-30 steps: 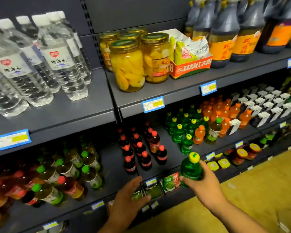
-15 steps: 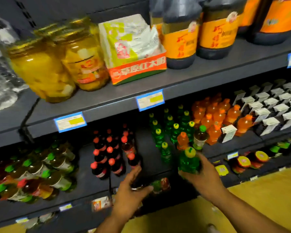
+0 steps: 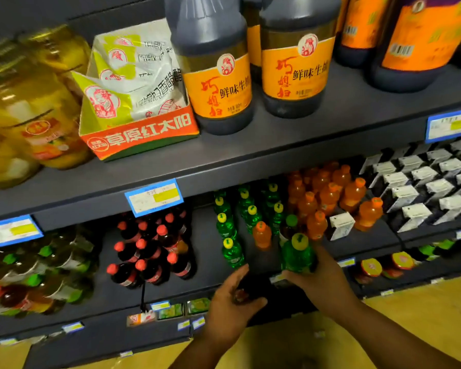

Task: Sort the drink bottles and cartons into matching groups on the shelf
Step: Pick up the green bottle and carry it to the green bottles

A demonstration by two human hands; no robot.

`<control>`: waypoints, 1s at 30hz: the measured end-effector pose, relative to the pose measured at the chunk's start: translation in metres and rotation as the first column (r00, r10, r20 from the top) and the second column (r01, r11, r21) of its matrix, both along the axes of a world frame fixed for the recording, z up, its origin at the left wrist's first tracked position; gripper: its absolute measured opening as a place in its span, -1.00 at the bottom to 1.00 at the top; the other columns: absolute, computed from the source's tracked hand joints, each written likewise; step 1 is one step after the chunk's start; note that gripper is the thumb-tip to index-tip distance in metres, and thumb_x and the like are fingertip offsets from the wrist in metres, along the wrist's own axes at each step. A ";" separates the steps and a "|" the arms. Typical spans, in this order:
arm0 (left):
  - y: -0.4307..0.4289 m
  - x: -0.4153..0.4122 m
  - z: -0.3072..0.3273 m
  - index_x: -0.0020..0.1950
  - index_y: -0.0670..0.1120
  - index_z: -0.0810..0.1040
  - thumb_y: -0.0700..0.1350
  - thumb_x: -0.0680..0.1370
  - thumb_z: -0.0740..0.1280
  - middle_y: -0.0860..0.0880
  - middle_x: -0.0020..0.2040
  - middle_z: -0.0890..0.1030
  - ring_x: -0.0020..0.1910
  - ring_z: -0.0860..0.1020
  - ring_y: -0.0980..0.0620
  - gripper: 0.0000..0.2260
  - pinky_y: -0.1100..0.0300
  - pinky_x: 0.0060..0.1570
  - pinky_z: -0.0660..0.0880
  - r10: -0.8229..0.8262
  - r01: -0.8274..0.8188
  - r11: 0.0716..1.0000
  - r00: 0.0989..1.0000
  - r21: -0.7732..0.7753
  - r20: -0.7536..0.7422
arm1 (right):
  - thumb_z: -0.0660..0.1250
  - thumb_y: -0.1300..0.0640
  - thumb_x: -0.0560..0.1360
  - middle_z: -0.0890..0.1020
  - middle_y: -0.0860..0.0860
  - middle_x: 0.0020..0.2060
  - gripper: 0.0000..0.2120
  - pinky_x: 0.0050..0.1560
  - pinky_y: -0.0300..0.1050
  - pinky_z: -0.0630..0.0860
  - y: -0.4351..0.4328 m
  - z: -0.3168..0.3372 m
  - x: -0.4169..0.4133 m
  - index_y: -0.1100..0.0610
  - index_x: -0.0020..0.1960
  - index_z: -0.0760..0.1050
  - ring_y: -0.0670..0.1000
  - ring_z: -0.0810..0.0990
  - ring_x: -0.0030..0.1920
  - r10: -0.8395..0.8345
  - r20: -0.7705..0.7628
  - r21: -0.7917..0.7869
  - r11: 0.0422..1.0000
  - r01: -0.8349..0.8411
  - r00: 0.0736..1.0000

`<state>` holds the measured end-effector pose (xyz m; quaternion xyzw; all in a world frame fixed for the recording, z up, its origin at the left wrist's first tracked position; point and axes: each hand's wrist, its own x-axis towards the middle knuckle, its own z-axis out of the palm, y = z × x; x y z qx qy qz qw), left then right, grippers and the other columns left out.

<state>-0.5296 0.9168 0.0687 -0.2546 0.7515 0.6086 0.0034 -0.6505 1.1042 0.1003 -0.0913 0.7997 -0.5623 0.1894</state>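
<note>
Nearest, 6 o'clock: L hand (image 3: 232,296) at lip of mid shelf (image 3: 208,262). Fingers half curled about sth dark w/ a red spot. Can't tell what it is, nor whether gripped.

5 o'clock: R hand (image 3: 324,279), fingers wrapped round green bottle (image 3: 298,255). Upright, yellow cap up, at shelf front, green-cap brown bottle (image 3: 290,225) just beside at its 12.

Further back on the same shelf:
- 8 o'clock: jumbled bottles (image 3: 45,267), green and red caps, blurred.
- 7 o'clock: red-caps (image 3: 149,251), dark, grouped.
- Centre: green row (image 3: 229,227), yellow caps.
- Stray orange (image 3: 261,235) between green row and brown bottle.
- 3 o'clock: orange bottles (image 3: 328,193), w/ stray carton (image 3: 341,225) touching them.
- Far R: cartons (image 3: 423,187) in ranks.

Farthest, top shelf:
- 10 o'clock: jars (image 3: 24,115) of yellow fruit, blurred.
- 11 o'clock: open box (image 3: 139,134) holding sachets (image 3: 133,75), standing on end.
- 12 to 2: dark jugs (image 3: 218,83), orange labels.

Vs 0.5 s ago: L hand further R, fingertips now just under front bottle of green row, closer to R hand. Green bottle much where it was. Vs 1 s ago: green bottle nearer the brown bottle.
</note>
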 end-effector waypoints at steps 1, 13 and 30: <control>0.001 -0.005 0.000 0.39 0.08 0.44 -0.25 0.41 0.57 0.24 0.34 0.49 0.32 0.43 0.43 -0.37 0.39 0.21 0.49 0.013 -0.013 1.000 1.000 0.004 0.011 | 0.60 0.19 0.32 0.64 -0.16 0.09 -0.41 0.13 -0.07 0.52 0.002 0.000 -0.002 -0.10 0.25 0.47 -0.09 0.59 0.13 0.001 0.010 -0.009 1.000 -0.001 1.000; 0.008 -0.128 -0.063 0.35 -0.11 0.49 -0.39 0.42 0.49 0.03 0.20 0.63 0.07 0.59 0.32 -0.46 0.19 0.30 0.48 0.174 -0.175 0.984 0.984 0.025 0.032 | 0.62 0.11 0.32 0.62 -0.22 0.15 -0.38 0.14 -0.18 0.53 0.010 -0.044 -0.038 -0.16 0.28 0.45 -0.25 0.56 0.18 0.011 0.000 0.024 1.000 -0.011 1.000; 0.019 -0.173 -0.110 0.17 0.00 0.52 -0.08 0.37 0.57 -0.09 0.05 0.69 0.05 0.64 -0.16 -0.58 0.10 0.00 0.54 0.361 -0.342 0.886 0.932 -0.314 0.003 | 0.64 0.07 0.24 0.65 -0.17 0.10 -0.35 0.16 0.05 0.57 0.009 -0.133 -0.037 -0.15 0.26 0.48 -0.09 0.62 0.13 -0.057 0.098 0.067 0.996 0.051 0.994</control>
